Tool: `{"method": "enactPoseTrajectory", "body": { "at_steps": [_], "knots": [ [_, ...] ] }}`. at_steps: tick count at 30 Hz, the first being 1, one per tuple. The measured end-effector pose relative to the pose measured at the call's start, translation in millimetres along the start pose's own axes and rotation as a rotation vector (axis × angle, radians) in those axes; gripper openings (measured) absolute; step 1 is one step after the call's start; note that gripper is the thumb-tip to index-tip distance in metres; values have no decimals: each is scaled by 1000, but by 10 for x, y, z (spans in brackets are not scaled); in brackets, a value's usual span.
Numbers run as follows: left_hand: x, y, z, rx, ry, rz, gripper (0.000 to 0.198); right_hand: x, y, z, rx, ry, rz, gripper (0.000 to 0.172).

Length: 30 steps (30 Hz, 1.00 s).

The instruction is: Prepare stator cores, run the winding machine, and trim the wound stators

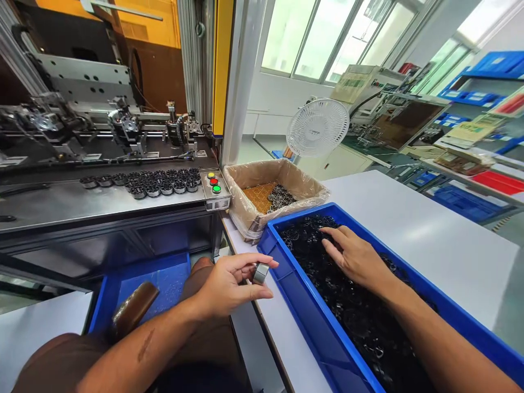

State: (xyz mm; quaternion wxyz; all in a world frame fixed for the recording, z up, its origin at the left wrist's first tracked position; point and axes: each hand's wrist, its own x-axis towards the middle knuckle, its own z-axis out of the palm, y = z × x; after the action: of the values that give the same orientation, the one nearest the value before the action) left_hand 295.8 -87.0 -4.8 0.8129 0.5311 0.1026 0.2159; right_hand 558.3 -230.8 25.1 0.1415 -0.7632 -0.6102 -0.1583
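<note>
Between the thumb and fingers of my left hand [233, 281] is a short metal ring [261, 273], held above the gap beside the white table. My right hand [352, 254] reaches into a long blue bin [311, 305] filled with small black plastic parts [347, 305]. Its thumb and index finger are apart over the parts near the bin's far end; the other fingers are partly hidden. I see nothing held in it.
A plastic-lined carton [241, 191] holding metal rings stands behind the bin. To the left, rows of black-and-metal assemblies [164, 183] sit on the machine's ledge beside a button box [215, 188]. A white fan [317, 128] stands behind the carton.
</note>
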Motion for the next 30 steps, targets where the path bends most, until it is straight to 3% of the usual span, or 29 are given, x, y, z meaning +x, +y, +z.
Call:
{"method": "enactPoseTrajectory", "body": {
  "at_steps": [4,7,9,13,19,24,30],
  "knots": [
    [64,-110,135,-226,-101,-150,50,-107,-634,-289,336,300,-169,16],
    [118,-207,255,-351,-163,-186,56,-241,-1025,-382,544,336,-285,25],
    [135,-238,313,-378,-188,-171,56,-301,-1131,-370,568,338,-345,35],
    [107,-215,346,-309,-152,-91,57,-329,-1114,-285,515,351,-393,49],
    [28,-132,322,-116,-67,57,44,-303,-1111,-248,486,391,-386,45],
    [25,-86,321,-119,-44,17,47,-300,-1113,-269,498,373,-341,38],
    [16,-25,330,-128,-55,-42,55,-305,-1094,-266,489,358,-393,40]
  ]
}}
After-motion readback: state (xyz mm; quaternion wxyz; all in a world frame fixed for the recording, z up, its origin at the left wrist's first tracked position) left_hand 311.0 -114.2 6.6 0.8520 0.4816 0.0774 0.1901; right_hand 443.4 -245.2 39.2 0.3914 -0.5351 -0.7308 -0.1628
